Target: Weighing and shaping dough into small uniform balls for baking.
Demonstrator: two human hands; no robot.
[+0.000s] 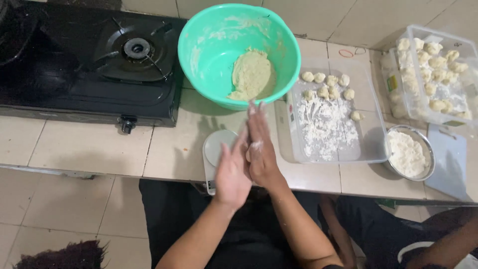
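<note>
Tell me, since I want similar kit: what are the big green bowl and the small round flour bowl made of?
Big green mixing bowl: probably plastic, with a matte, evenly coloured, flour-smeared wall. Small round flour bowl: likely steel, its thin grey rim shining.

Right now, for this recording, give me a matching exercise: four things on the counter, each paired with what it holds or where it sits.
Things:
1. green bowl
2. clear tray
3. metal bowl
4. gas stove

States or places:
A. holds white flour only
B. far left of the counter, burner bare
C. holds one large lump of dough
D. floured, with small dough balls at its far end

Pairs: 1-C, 2-D, 3-A, 4-B
</note>
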